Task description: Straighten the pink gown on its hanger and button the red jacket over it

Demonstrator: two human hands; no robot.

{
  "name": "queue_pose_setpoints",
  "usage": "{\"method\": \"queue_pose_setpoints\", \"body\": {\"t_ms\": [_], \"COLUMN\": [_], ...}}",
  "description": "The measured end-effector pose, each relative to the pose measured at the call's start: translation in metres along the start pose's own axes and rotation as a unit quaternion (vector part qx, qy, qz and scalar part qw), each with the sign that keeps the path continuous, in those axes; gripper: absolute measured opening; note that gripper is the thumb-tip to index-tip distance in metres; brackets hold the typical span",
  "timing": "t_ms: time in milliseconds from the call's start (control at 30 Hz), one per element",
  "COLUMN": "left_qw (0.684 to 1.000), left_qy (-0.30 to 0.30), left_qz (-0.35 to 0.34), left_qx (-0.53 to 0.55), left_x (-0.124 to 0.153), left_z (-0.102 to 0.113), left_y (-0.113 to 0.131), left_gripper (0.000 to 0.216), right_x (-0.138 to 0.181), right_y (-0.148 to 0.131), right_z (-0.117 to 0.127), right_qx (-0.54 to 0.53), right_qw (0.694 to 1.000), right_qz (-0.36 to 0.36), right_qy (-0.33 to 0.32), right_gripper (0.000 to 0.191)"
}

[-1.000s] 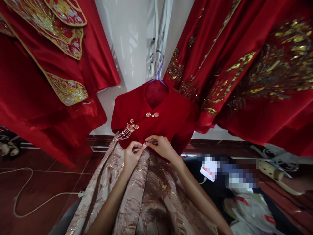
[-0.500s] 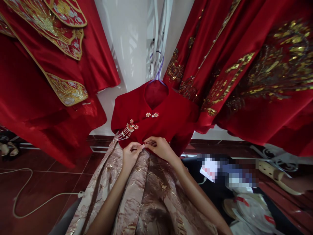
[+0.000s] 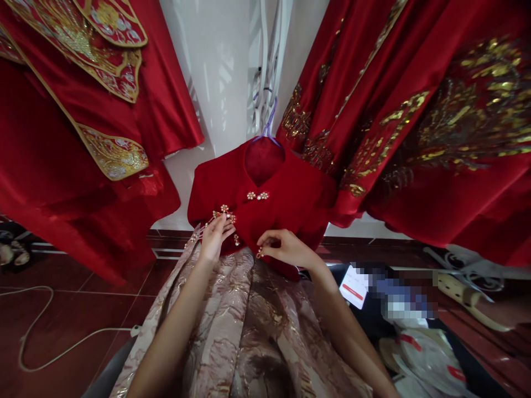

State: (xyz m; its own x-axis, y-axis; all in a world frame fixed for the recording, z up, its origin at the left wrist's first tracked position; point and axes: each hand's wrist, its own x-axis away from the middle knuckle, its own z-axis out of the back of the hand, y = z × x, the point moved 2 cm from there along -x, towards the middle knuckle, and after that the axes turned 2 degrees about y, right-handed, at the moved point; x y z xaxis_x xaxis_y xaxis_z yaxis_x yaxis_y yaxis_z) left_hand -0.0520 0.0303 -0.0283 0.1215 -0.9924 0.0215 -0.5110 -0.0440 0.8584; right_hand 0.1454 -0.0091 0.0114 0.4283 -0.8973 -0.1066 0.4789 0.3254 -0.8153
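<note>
A red jacket hangs on a purple hanger above a pale pink skirt with gold threads. A pearl-flower button fastens its collar. My left hand is closed over the tasselled bead brooch on the jacket's left side and hides part of it. Just beside those fingers shows a small bead fastener. Lower down by the hem, my right hand pinches a beaded button between thumb and fingers. The two hands are apart.
Red embroidered gowns hang on the left and on the right. A lit phone and a clear plastic bag lie on a dark surface at right. A white cable crosses the tiled floor; a clog shows far right.
My hands were together at the jacket's hem. The left has moved up and left onto the brooch; the right has shifted slightly right, a beaded button now showing at its fingertips.
</note>
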Motion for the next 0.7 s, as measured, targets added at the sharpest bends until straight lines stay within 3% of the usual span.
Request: {"method": "queue_pose_setpoints", "body": {"t_ms": [133,333,433,567,633,700], "left_qw": [0.999,0.997,0.995,0.983,0.958,0.913], "left_qy": [-0.024,0.024,0.035,-0.035,-0.086,-0.124], "left_qz": [0.016,-0.058,-0.062,-0.092,-0.167,-0.255], "left_qx": [0.021,-0.048,-0.067,-0.157,-0.218,-0.295], "left_x": [-0.001,-0.003,0.000,0.002,0.000,-0.001], "left_z": [-0.004,-0.006,-0.011,-0.029,-0.042,-0.056], "left_y": [0.002,0.002,0.002,0.012,0.025,0.039], "left_gripper": [0.031,0.035,0.035,0.030,0.025,0.022], "right_x": [0.001,0.001,0.001,0.004,0.007,0.010], "right_y": [0.001,-0.003,-0.004,0.001,0.004,0.007], "right_z": [0.002,-0.002,-0.002,0.003,0.007,0.011], "right_qx": [0.005,0.006,0.009,0.012,0.013,0.011], "right_qw": [1.000,1.000,1.000,0.999,0.997,0.996], "right_qz": [0.007,0.009,0.014,0.006,-0.005,-0.016], "right_qy": [-0.012,-0.016,-0.013,-0.045,-0.070,-0.091], "right_gripper": [0.016,0.018,0.018,0.017,0.017,0.017]}}
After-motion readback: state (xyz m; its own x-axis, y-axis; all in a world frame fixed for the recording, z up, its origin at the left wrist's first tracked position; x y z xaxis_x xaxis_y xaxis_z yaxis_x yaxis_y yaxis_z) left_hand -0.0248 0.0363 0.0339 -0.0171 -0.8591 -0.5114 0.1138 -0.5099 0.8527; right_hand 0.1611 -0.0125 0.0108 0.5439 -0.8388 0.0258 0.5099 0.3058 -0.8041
